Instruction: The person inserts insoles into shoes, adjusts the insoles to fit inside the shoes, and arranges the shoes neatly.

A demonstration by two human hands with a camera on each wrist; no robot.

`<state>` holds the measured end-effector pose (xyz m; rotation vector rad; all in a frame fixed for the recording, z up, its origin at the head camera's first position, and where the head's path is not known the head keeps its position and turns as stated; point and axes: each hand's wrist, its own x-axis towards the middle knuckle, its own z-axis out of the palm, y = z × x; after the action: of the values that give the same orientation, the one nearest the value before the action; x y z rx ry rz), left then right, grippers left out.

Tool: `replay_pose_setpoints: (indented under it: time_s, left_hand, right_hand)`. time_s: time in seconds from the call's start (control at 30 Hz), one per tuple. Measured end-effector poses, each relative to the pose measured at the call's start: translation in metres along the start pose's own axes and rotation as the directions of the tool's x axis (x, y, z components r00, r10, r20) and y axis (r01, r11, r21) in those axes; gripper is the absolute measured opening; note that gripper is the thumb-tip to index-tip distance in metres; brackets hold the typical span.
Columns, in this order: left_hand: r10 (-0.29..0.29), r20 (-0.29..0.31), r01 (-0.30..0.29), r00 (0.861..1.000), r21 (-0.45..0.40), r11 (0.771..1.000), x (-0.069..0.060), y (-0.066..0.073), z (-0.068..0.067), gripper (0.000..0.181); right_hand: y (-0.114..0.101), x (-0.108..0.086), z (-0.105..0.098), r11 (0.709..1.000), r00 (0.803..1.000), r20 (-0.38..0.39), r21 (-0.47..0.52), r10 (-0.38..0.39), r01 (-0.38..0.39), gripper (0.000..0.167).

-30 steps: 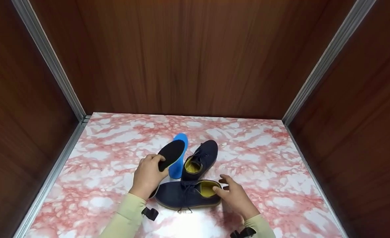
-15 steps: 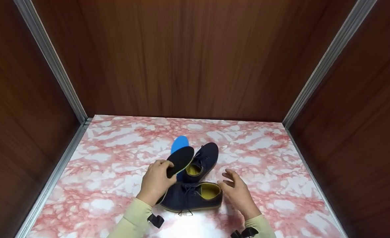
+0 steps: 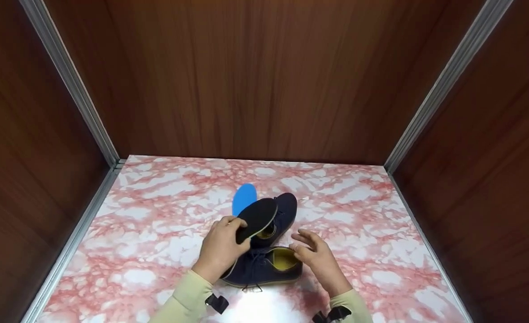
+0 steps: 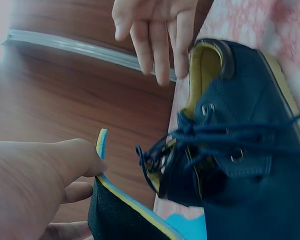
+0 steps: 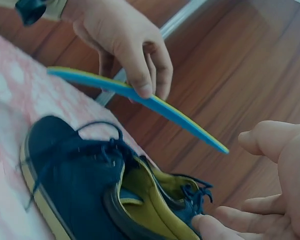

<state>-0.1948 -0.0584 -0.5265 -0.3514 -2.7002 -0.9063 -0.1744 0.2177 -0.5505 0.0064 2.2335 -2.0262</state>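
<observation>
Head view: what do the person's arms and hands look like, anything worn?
Left hand and right hand: no gloves. Left sleeve and right sleeve: long, pale yellow-green, no visible markings. A small black fitting sits at the left cuff, another at the right. No cables visible.

Left hand (image 5: 122, 42) pinching a blue insole (image 5: 172, 114), dark laced shoe (image 5: 70, 172) below, right hand (image 5: 296, 182) near the shoe

insole (image 3: 260, 216): black/blue, tilted, held aloft | nearer shoe (image 3: 268, 273): navy, yellow-lined, sole down, toe left
</observation>
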Motion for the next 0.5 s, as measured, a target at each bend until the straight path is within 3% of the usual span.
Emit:
replay_pose_setpoints:
  time_s: [0.2,0.5]
  left_hand:
    - [0.040,0.007,-0.040,0.999,-0.038,0.998,-0.001,0.015,0.003,0.031]
    - [0.077,0.014,-0.075,0.997,-0.066,0.995,-0.002,0.030,0.008,0.032]
  right_hand:
    - [-0.002,0.000,0.007,0.987,0.992,0.121,0.146,0.044,-0.062,0.067]
    - [0.002,-0.001,0.017,0.957,0.974,0.219,0.269,0.049,-0.108,0.073]
